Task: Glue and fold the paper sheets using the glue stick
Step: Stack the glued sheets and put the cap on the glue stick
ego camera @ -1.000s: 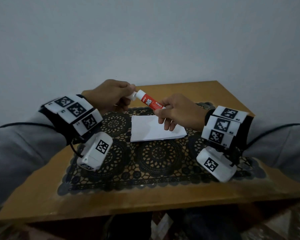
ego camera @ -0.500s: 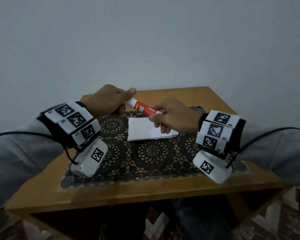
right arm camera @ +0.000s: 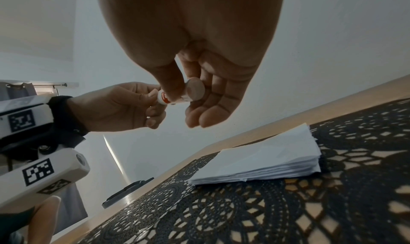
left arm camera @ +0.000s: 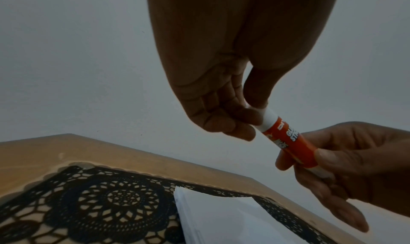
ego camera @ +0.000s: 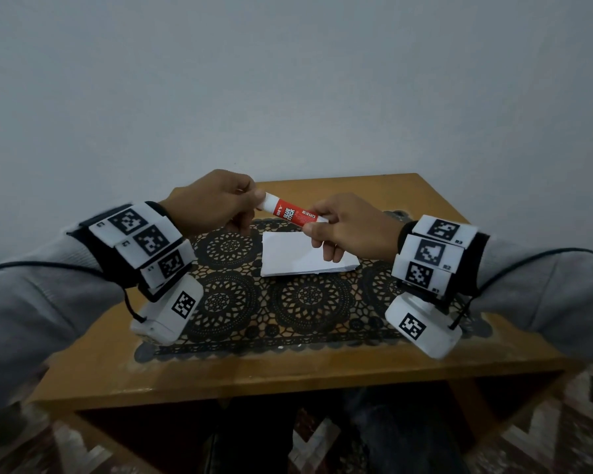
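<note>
A red and white glue stick (ego camera: 291,213) hangs in the air above the table, held at both ends. My left hand (ego camera: 216,203) pinches its white cap (left arm camera: 267,120) between thumb and fingers. My right hand (ego camera: 350,230) grips the red body and the base (right arm camera: 194,89) with thumb and forefinger, the other fingers loosely curled below. Under the hands a stack of white paper sheets (ego camera: 298,258) lies flat on the black lace mat (ego camera: 288,302); the same paper stack (right arm camera: 266,158) shows in the right wrist view.
The mat covers most of a small wooden table (ego camera: 288,374) that stands against a plain pale wall (ego camera: 288,80). A small dark object (ego camera: 396,215) lies at the mat's far right edge behind my right hand. Patterned floor shows below the table.
Both hands with the glue stick sit slightly higher over the paper, and more of the white cap shows beside my left fingers. The camera view has shifted a little.
</note>
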Tool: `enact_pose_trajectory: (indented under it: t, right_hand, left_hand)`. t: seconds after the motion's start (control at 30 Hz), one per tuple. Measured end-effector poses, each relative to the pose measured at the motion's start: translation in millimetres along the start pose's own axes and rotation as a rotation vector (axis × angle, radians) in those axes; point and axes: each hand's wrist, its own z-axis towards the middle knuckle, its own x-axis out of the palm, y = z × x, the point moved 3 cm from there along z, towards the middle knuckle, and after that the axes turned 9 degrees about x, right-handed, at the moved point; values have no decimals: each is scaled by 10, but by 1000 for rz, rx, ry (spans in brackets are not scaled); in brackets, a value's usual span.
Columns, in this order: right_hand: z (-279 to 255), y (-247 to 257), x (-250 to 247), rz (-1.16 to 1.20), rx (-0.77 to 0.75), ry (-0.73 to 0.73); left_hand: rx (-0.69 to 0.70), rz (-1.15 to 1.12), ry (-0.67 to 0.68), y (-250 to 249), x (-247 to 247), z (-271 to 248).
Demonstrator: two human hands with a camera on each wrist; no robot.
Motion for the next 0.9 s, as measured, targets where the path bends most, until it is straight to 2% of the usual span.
enact_pose_trajectory:
  t: [0.13, 0.27, 0.4, 0.5, 0.57, 0.67, 0.9]
  right_hand:
    - [-4, 18, 4, -5, -2, 8]
    - [-12, -12, 6, 33, 19, 17]
    - [-33, -11, 14, 103, 22, 44]
    - [-29, -5, 12, 124, 23, 42]
    - [-29, -18, -1, 113, 22, 41]
    - [-43, -37, -27, 115, 13, 52]
    - [-67, -73, -2, 97, 0, 61]
  left_hand:
    - [-37, -38, 0, 43, 27, -7]
    - [43, -79, -3, 45, -19, -36]
    - [143, 86, 16, 31, -27, -28]
    - [89, 117, 6, 45, -8, 10]
    - [93, 109, 46, 43, 6, 4]
    - [173, 194, 92, 43, 29, -43]
    - [323, 488, 40, 31, 129, -51]
